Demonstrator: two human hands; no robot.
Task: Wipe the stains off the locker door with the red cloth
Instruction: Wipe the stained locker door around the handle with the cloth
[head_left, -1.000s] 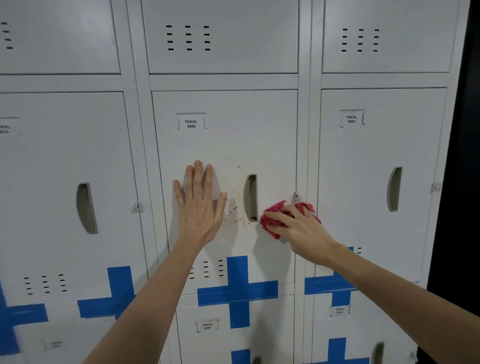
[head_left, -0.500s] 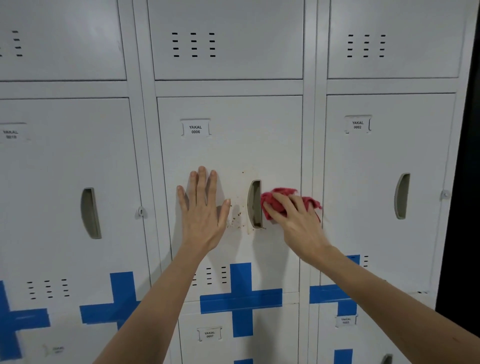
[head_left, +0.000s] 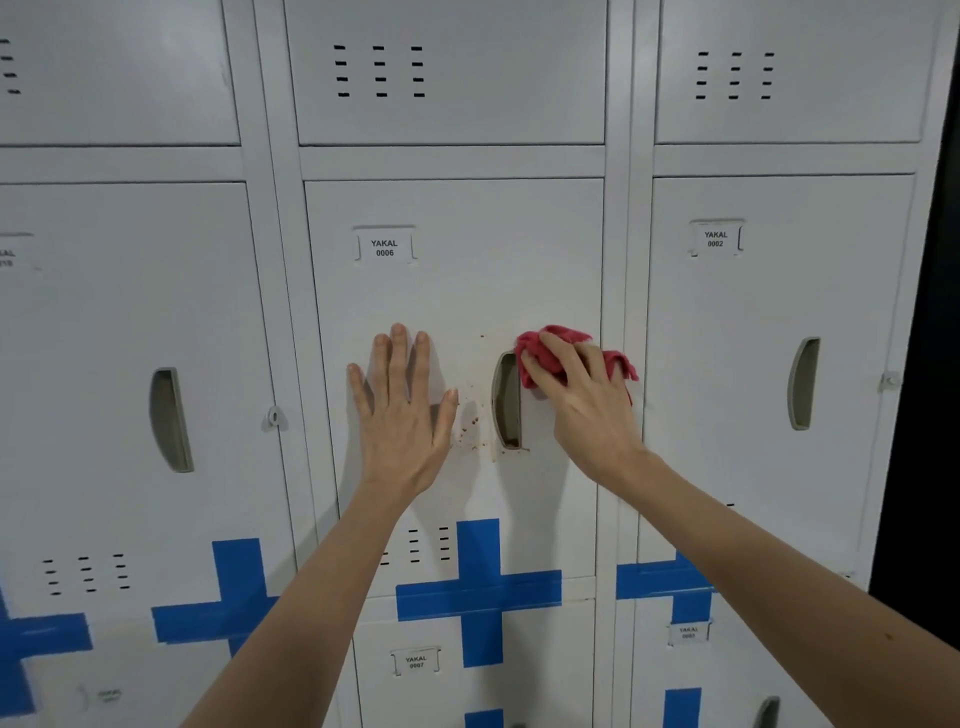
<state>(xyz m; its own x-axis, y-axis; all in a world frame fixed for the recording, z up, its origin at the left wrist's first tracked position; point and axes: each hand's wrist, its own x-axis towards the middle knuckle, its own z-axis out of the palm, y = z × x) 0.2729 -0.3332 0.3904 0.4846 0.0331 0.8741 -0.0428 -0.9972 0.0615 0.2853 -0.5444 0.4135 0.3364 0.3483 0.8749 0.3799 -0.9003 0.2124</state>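
Right hand (head_left: 587, 395) grips the bunched red cloth (head_left: 550, 353) against the locker door (head_left: 457, 301), just right of the handle slot (head_left: 506, 400). The brown stains (head_left: 470, 423), seemingly specks, lie left past the slot, nearer the left hand (head_left: 402, 410), pressed flat and empty.

Red cloth (head_left: 550, 358), brown-speckled stains (head_left: 470, 423) on pale grey locker door (head_left: 457, 291), blue tape crosses (head_left: 479, 592).

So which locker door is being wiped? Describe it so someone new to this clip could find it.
In the white locker bank, take the middle column and the full door in the middle row, labelled YAKAL 0006. The left hand lies flat on it and the right hand presses a red cloth beside its handle. Only this door has brown stains.
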